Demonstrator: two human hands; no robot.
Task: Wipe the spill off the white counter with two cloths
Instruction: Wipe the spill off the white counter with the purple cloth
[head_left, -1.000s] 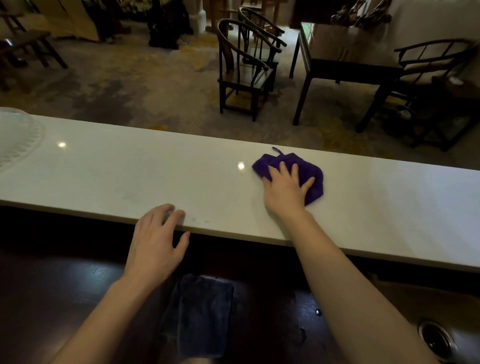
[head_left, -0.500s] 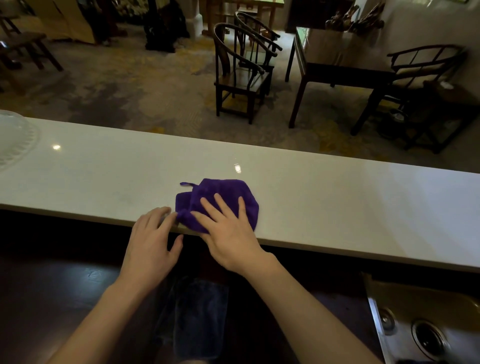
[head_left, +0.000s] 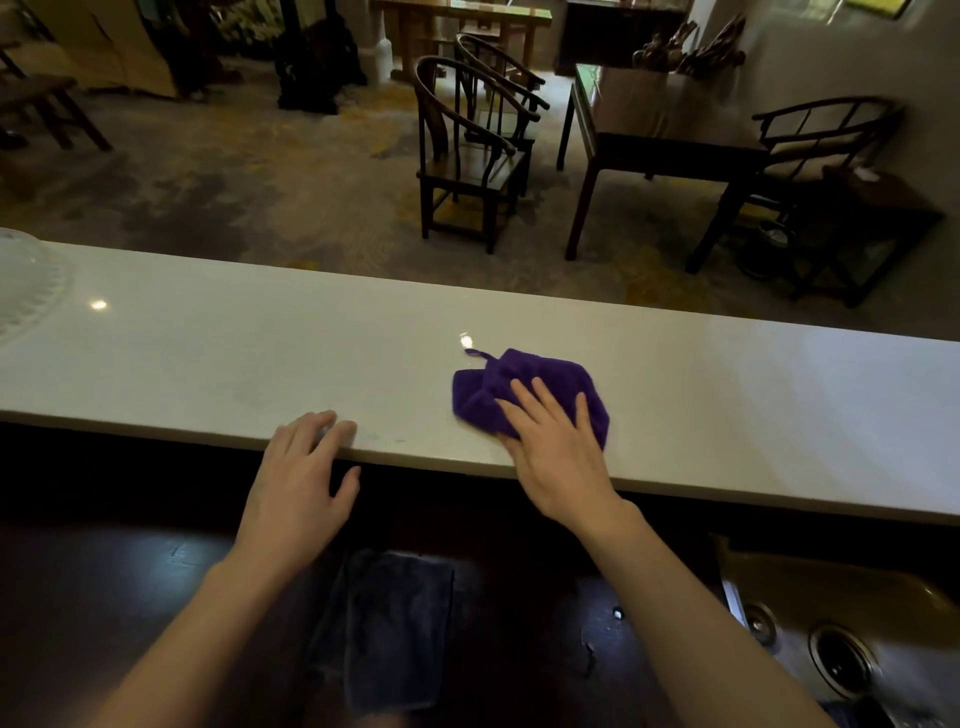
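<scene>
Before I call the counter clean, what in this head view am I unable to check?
- Spill: no clear wet patch shows on the white counter; glare and dim light could mask it.
- Surface under the purple cloth: hidden by the cloth and the right hand.
- Dark cloth on the lower ledge: the near end is lost in shadow.
- Clear ribbed dish: cut off by the left edge.
- Left hand fingertips: blurred.

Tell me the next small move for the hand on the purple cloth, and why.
Probably sweep the purple cloth leftward along the near edge of the white counter, toward the faint smudges beside the left hand. The right hand lies flat on the cloth, ready to push. The dark cloth on the lower surface lies untouched for a later pass.
</scene>
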